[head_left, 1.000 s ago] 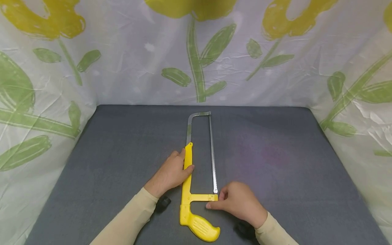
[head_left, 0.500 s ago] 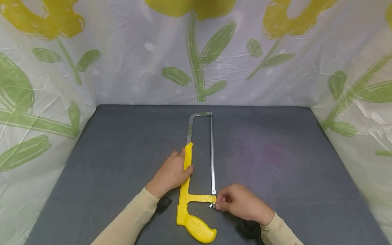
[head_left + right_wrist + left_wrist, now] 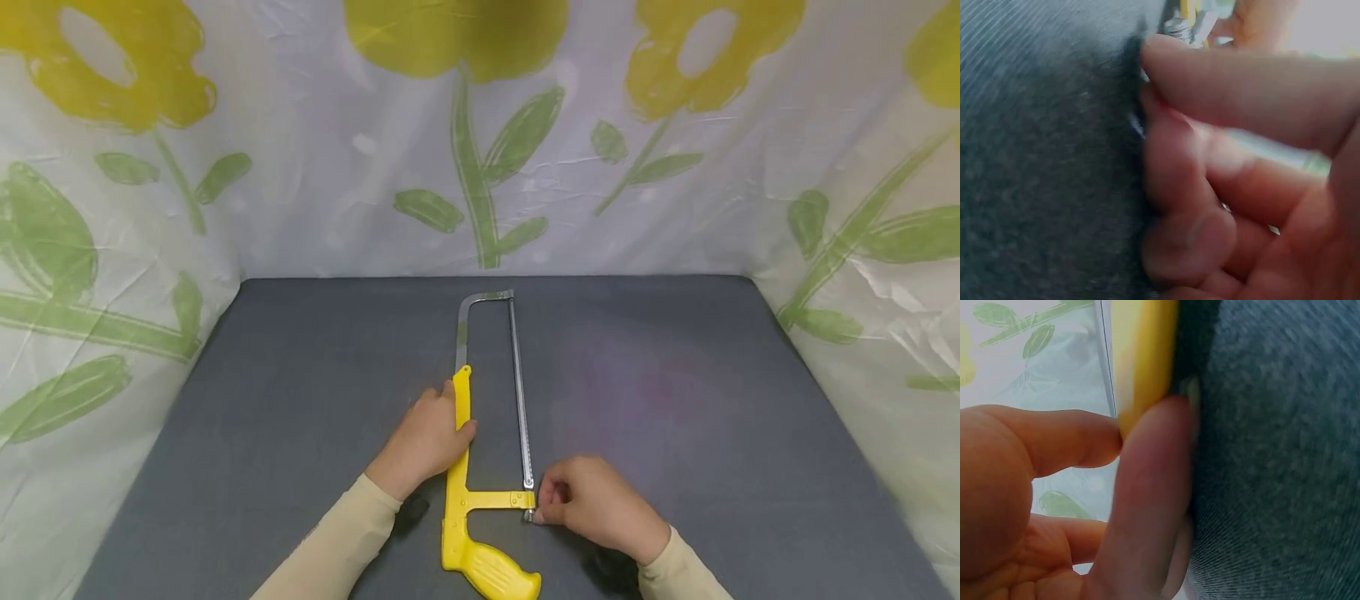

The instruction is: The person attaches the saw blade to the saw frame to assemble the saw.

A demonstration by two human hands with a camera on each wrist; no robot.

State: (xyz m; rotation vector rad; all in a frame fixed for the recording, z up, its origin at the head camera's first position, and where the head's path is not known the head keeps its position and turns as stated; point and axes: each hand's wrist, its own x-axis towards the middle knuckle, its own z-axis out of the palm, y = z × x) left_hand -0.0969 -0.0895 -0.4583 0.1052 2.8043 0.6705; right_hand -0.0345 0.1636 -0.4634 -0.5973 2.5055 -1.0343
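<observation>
A hacksaw [image 3: 456, 475] with a yellow handle and silver front frame lies on the dark table in the head view, handle toward me. Its blade [image 3: 520, 392] runs along the right side. My left hand [image 3: 422, 437] grips the yellow back bar, thumb [image 3: 1147, 475] on one side and fingers on the other. At the blade's near end, below the yellow crosspiece, my right hand [image 3: 596, 504] works at a small metal wing nut [image 3: 528, 516] with its thumb and curled fingers. In the right wrist view the thumb tip partly hides the wing nut [image 3: 1202, 28] and its threads.
The dark grey tabletop [image 3: 322, 358] stretches out on both sides of the saw. Behind it and at the sides hangs a pale curtain [image 3: 322, 167] printed with yellow flowers. A black wrist device [image 3: 609, 571] shows under the right wrist.
My right fingers have shifted around the wing nut, which was hidden at first and then came into sight. The saw swung slightly left and back. The head view tilted up a little.
</observation>
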